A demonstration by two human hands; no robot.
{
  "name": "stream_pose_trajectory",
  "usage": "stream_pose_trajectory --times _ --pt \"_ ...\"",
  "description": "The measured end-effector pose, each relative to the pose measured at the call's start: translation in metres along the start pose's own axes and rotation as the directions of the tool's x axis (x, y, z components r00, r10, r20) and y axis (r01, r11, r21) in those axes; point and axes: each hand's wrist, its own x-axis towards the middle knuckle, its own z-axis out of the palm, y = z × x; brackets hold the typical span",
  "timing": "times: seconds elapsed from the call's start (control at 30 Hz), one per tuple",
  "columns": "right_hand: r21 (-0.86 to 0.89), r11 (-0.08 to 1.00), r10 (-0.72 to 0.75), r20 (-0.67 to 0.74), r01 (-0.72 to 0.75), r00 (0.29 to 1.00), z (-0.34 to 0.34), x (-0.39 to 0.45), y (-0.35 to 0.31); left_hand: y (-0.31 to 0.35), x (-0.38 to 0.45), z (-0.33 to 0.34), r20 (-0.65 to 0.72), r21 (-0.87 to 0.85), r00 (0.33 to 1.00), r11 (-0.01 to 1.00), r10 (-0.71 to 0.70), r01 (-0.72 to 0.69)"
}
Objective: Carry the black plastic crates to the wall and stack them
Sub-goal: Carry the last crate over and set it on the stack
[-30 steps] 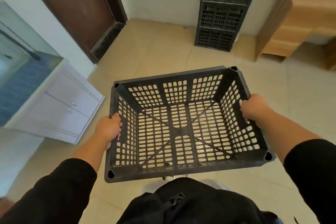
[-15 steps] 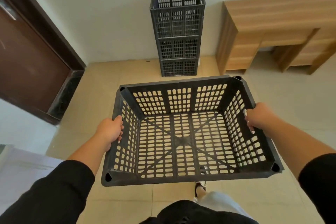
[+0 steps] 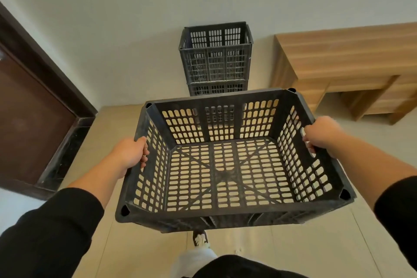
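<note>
while it is held off the floor in the lower middle of the frame, the black plastic crate (image 3: pixel 228 165) sits mouth up and empty, its slotted base and walls letting the pale tiled floor (image 3: pixel 338 244) show through. its far rim reaches up to the foot of the stack of crates (image 3: pixel 215 58), which stands against the white wall (image 3: pixel 135 18) in the upper middle, and a strip of open floor lies between the two. the stack's top crate is open at the mouth, and at least two crates show in it. bare floor runs to the left and right of the stack.

of the two hands, the left hand (image 3: pixel 133 153) grips the crate's left rim, fingers curled over the edge and into the inside. the right hand (image 3: pixel 320 136) grips the right rim the same way, fingers hooked over the wall. both forearms are bare below black sleeves (image 3: pixel 52 232).

a wooden desk (image 3: pixel 343 67) stands against the wall at the right of the frame, just beside the stack. a dark brown door (image 3: pixel 29 124) with a dark frame fills the left edge. a shoe (image 3: pixel 199 238) shows on the floor below the crate's near rim.
</note>
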Motion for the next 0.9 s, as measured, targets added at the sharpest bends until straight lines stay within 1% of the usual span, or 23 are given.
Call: stream_pose_trajectory --times 0.13,0.27,0.47,0.7,0.8,0.9 --pt "0.03 0.999 0.041 0.017 -0.041 0.999 -0.007 0.042 -0.068 0.056 0.072 -0.02 0.043 -0.031 0.998 0.999 0.044 -0.043" --pt "0.161 0.983 0.085 0.033 -0.089 0.996 -0.017 0.078 -0.127 0.115 0.135 -0.046 0.084 -0.037 0.989 0.992 0.123 -0.12" --pt "0.197 0.977 0.084 0.006 -0.084 0.996 -0.033 0.124 -0.203 0.208 0.208 -0.075 0.091 -0.023 0.979 0.983 0.183 -0.182" --pt "0.182 0.983 0.003 0.024 -0.007 1.0 -0.066 0.2 -0.292 0.307 0.28 -0.092 0.08 -0.058 0.981 0.983 0.178 -0.174" --pt "0.15 0.987 -0.056 0.018 0.053 0.998 -0.085 0.24 -0.332 0.353 0.313 -0.094 0.068 -0.054 0.979 0.98 0.194 -0.19" --pt "0.14 0.983 -0.121 0.023 0.117 0.992 -0.107 0.282 -0.371 0.397 0.344 -0.093 0.054 -0.072 0.984 0.983 0.171 -0.167"
